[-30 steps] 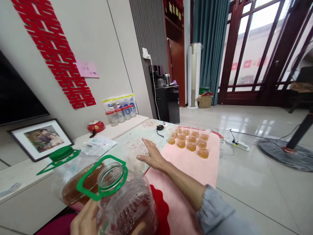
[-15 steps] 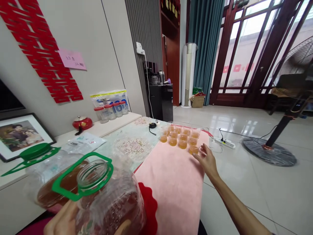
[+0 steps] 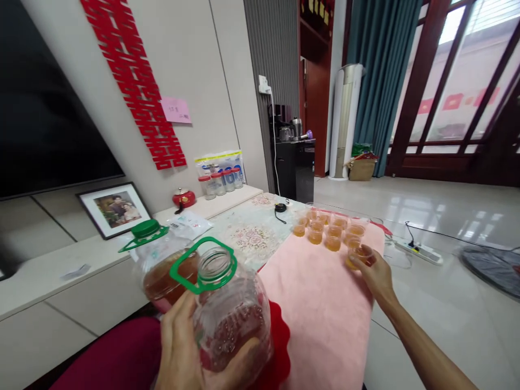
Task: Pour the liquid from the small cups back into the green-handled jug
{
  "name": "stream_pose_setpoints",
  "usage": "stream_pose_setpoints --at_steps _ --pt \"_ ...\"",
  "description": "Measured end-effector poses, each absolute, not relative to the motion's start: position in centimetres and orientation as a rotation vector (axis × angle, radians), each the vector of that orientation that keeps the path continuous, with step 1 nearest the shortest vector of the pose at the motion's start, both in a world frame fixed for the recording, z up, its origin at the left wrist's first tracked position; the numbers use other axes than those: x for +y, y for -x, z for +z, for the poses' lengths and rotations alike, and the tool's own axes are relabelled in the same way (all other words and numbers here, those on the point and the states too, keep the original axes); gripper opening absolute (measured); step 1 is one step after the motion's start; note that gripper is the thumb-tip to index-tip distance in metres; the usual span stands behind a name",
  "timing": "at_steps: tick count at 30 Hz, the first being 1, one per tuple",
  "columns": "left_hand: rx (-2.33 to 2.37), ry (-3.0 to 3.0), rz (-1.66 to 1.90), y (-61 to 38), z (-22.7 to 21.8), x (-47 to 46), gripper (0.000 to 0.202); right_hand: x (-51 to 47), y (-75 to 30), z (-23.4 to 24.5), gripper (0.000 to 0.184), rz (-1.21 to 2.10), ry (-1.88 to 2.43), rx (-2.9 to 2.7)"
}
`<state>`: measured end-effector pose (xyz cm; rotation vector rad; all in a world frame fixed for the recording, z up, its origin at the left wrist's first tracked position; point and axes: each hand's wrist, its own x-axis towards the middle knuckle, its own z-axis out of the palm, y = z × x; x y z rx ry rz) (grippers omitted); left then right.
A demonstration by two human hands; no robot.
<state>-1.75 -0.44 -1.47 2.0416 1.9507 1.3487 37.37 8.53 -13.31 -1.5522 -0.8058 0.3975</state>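
Observation:
My left hand is wrapped round a clear plastic jug with a green carrying ring and an uncapped mouth; brownish liquid shows in its lower part. My right hand pinches a small clear plastic cup of amber liquid at the near right of a group of similar cups. These stand on a pink cloth. Behind the held jug, a second jug of brown liquid wears a green cap. Red scalloped material shows beside the held jug.
Left of the cloth lies a flowered table cover with a small black coiled item. A white cabinet bears a framed photo, a red pot and several lidded jars. A power strip lies on the floor.
The view has turned left, so things sit further right in it. My right hand has closed from beside the nearest cup onto it. My left hand still holds the jug.

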Motion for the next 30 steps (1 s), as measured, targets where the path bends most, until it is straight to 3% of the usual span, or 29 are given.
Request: stream_pose_setpoints --at_steps 7,15,22,30 --pt "1.849 -1.846 1.426 0.6 -1.6 -0.8 0.087 6.0 -32.6 -9.5 0.070 0.639 1.432 -0.897" --pt "1.860 -1.772 1.468 -0.3 -1.0 -0.9 0.083 6.6 -24.5 0.4 0.058 0.810 1.112 -1.356" --pt "1.826 -1.781 1.481 -0.5 -0.8 -0.8 0.084 7.7 -19.7 6.9 0.057 0.646 0.930 -1.669" --pt "1.811 -1.769 1.523 -0.6 -1.4 -0.6 0.085 9.1 -18.5 9.1 0.052 0.317 0.810 -1.928"
